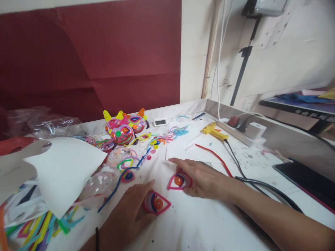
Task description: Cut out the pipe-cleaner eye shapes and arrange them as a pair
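Note:
Two eye-shaped pipe-cleaner pieces lie on the white table before me, each with a pink outline, an orange bead and bands of blue and white. My left hand [128,211] grips the left end of the nearer eye piece [157,203] between thumb and fingers. Holding the right end of the other eye piece [178,180] is my right hand [200,177], its index finger stretched out above. Both pieces are flat, tips pointing in opposite directions. Near my left hand are a dark blue pipe cleaner [116,190] and a smaller pink-and-blue eye shape [128,176].
Colourful pipe-cleaner animal faces [123,130] stand at the back, beside a small digital clock [160,122]. A yellow glue gun [214,131] lies on white paper, its cable running right. White card [68,167] and loose pipe cleaners [42,230] crowd the left; a phone [306,181] lies right.

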A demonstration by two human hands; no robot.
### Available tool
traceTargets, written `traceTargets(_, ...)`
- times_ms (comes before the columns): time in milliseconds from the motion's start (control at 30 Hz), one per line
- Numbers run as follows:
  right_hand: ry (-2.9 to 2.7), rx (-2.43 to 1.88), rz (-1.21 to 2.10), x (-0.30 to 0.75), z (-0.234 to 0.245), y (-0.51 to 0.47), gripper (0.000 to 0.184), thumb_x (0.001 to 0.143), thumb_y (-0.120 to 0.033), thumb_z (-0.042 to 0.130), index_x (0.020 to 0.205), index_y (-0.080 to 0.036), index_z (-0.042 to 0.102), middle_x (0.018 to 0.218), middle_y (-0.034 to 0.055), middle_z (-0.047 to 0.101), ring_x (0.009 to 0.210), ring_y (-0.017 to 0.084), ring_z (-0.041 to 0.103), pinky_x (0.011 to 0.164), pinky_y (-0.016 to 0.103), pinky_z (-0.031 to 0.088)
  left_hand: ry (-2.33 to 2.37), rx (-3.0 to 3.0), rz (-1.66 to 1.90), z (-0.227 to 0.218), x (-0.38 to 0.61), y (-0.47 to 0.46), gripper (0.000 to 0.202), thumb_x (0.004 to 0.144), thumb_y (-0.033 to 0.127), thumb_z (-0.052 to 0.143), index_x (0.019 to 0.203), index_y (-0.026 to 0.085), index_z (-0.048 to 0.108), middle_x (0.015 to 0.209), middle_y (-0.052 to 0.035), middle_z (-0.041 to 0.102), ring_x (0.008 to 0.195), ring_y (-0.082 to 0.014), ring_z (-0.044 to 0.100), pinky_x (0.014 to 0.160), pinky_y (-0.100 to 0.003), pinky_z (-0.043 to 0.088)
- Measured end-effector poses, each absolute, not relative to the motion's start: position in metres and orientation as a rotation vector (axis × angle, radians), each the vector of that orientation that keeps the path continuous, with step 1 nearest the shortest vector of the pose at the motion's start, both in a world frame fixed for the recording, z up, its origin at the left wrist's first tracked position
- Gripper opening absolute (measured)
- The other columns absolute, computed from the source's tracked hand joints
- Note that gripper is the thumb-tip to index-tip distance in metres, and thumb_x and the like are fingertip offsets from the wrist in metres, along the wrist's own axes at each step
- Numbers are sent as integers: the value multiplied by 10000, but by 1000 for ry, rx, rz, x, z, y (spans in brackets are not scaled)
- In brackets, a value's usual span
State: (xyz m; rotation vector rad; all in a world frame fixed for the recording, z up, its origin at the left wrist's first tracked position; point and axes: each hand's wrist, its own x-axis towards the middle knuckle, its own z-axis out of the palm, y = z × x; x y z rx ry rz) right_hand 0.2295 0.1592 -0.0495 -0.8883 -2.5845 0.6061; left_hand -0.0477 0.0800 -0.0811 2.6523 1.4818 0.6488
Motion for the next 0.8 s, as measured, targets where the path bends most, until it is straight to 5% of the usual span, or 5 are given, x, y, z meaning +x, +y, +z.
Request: traceTargets(800,-2587,-951,791,252,-39,169,855,665,-96,658,1423,-196,274,1187,113,561,1094,262,511,925,372,424,1778,2747,620,-83,-48,83,657,803,462,591,1356,245,313,1220,-115,616,1076,-277,612,859,-440,544)
